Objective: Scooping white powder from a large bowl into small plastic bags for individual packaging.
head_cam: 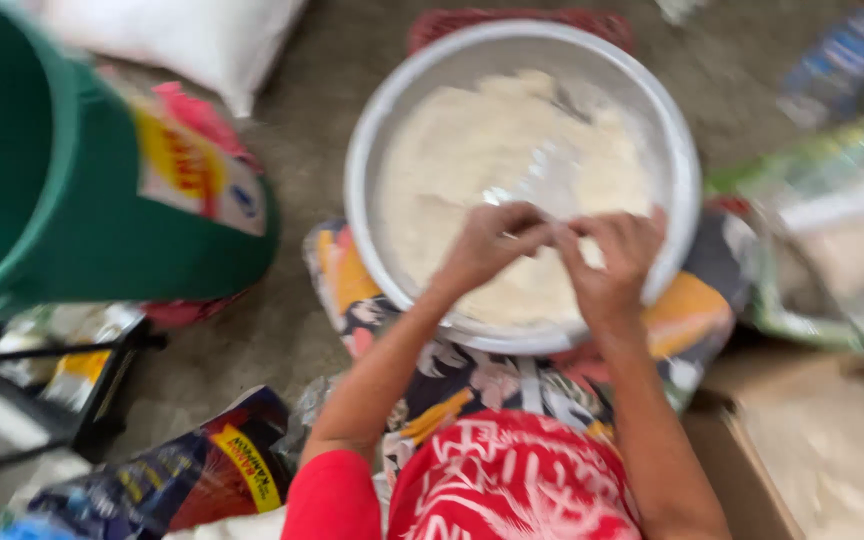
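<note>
A green bin (62, 190) fills the far left, tipped on its side, with a yellow and red label on its wall. To the right of it, in the middle of the floor, sits a wide metal bowl (377, 150), resting on the person's lap over a patterned cloth (347, 290). The bowl holds a pale, crumbly dough (452, 150) that covers most of its bottom, with a bare streak of metal showing near the centre.

A white sack (192, 40) lies far left behind the bin. A green-edged bag (832, 230) lies at the right, and a cardboard box (812, 450) with pale powder in it stands at the near right. A dark printed packet (182, 475) lies on the floor at the near left.

Both hands are over the near part of the bowl, above the dough. The left hand (487, 250) is curled, its fingertips pinched together. The right hand (612, 260) is also curled, its fingers meeting those of the left. The frame is blurred, so I cannot tell whether they pinch a bit of dough between them.
</note>
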